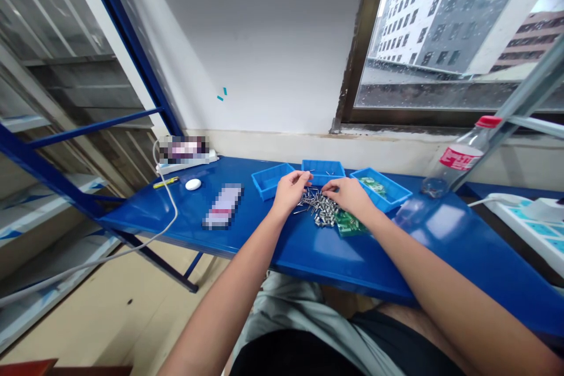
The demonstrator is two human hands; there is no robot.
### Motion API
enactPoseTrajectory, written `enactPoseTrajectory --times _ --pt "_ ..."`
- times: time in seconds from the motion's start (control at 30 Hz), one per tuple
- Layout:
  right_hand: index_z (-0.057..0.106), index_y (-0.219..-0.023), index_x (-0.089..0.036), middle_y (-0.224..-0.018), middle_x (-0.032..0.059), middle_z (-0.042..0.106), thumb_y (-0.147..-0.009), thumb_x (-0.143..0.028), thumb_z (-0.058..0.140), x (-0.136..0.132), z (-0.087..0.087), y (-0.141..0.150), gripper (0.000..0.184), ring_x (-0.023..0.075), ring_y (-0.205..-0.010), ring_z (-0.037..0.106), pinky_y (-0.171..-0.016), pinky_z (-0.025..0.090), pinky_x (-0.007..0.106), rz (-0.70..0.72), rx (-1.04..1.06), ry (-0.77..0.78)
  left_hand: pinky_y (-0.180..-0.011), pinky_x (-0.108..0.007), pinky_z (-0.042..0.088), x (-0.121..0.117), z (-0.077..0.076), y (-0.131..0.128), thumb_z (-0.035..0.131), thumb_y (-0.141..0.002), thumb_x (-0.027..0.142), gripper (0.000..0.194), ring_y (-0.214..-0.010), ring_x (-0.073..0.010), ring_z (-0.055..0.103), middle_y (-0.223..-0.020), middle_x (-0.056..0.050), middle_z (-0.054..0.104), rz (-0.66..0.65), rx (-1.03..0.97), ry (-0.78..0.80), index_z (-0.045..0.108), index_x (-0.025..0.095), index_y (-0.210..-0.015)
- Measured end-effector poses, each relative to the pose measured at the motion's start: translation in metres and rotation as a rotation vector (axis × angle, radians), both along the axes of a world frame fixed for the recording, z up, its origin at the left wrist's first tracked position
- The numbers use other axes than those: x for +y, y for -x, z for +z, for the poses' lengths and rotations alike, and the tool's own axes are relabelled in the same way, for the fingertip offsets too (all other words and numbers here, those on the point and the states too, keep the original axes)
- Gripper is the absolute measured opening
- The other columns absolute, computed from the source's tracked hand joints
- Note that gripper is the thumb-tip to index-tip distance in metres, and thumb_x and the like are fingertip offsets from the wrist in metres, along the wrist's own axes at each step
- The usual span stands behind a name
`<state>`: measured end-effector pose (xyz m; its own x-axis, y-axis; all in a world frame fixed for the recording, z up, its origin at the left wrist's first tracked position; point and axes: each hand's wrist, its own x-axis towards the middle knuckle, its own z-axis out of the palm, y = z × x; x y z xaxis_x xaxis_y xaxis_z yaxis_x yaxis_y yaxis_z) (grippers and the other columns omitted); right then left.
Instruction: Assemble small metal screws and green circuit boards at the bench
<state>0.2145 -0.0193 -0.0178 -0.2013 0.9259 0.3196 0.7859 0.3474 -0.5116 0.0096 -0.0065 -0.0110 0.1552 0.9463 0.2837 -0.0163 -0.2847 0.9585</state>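
A heap of small silver metal parts with thin leads (321, 209) lies on the blue table (247, 235). My left hand (288, 190) rests at the heap's left edge, fingers pinched on one small part by its lead. My right hand (349, 196) lies over the heap's right side, fingers curled down onto the parts; what it holds is hidden. A green circuit board (349, 225) sits just under my right wrist.
Three blue trays stand behind the heap: left (272, 180), middle (323, 170), right (381, 189) holding green boards. A plastic bottle (456, 158) leans at right. A white cable (170, 211), a white round object (192, 184) and a power strip (529, 224) also lie about.
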Motion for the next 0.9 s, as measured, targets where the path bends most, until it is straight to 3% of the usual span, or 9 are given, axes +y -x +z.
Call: enactPoseTrajectory --times 0.17,0.47,0.6,0.67,0.77,0.9 --pt "0.079 -0.085 -0.024 -0.083 -0.0009 0.081 -0.081 -0.015 0.075 -0.002 0.003 0.003 0.012 0.0191 -0.079 0.077 -0.074 0.057 0.027 -0.035 0.103 0.030 -0.066 -0.025 0.052 0.001 -0.001 0.000 0.066 -0.091 0.051 0.038 -0.087 -0.0198 0.072 -0.105 -0.011 0.078 -0.003 0.013 0.000 0.075 0.014 -0.096" --pt "0.077 -0.083 -0.022 -0.081 0.0013 0.080 -0.078 -0.017 0.076 -0.007 0.006 0.005 0.008 0.0194 -0.079 0.076 -0.073 0.057 0.027 -0.078 0.194 0.022 -0.066 -0.025 0.053 -0.002 0.001 0.000 0.063 -0.093 0.048 0.036 -0.086 -0.0195 0.073 -0.101 -0.010 0.078 -0.005 0.078 -0.031 0.075 0.014 -0.095" --pt "0.077 -0.084 -0.022 -0.081 0.0019 0.080 -0.078 -0.022 0.076 -0.007 0.005 0.003 0.006 0.0202 -0.078 0.076 -0.073 0.057 0.028 -0.097 0.257 0.029 -0.078 -0.030 0.058 -0.007 0.002 -0.001 0.064 -0.094 0.040 0.027 -0.089 -0.0209 0.075 -0.100 -0.009 0.080 0.036 0.182 -0.115 0.076 0.016 -0.098" --pt "0.077 -0.086 -0.022 -0.082 0.0029 0.080 -0.079 -0.026 0.077 -0.007 0.005 0.001 0.008 0.0213 -0.080 0.076 -0.073 0.057 0.029 -0.100 0.316 0.020 -0.087 -0.033 0.059 -0.010 0.003 -0.002 0.071 -0.090 0.034 0.023 -0.095 -0.0224 0.076 -0.102 -0.009 0.080 0.041 0.251 -0.173 0.077 0.017 -0.104" --pt "0.077 -0.089 -0.021 -0.086 0.0049 0.081 -0.079 -0.034 0.078 -0.007 0.005 0.001 0.017 0.0227 -0.083 0.077 -0.075 0.057 0.031 -0.079 0.443 0.023 -0.092 -0.035 0.061 -0.013 0.004 -0.002 0.079 -0.082 0.024 0.034 -0.099 -0.0236 0.077 -0.109 -0.010 0.080 -0.001 0.332 -0.224 0.076 0.017 -0.115" --pt "0.077 -0.094 -0.019 -0.088 0.0068 0.081 -0.079 -0.040 0.079 -0.010 0.006 0.004 0.027 0.0231 -0.084 0.076 -0.077 0.058 0.032 -0.014 0.577 0.050 -0.094 -0.035 0.062 -0.013 0.003 -0.001 0.076 -0.085 0.024 0.025 -0.096 -0.0224 0.078 -0.106 -0.008 0.081 -0.030 0.341 -0.208 0.079 0.018 -0.109"
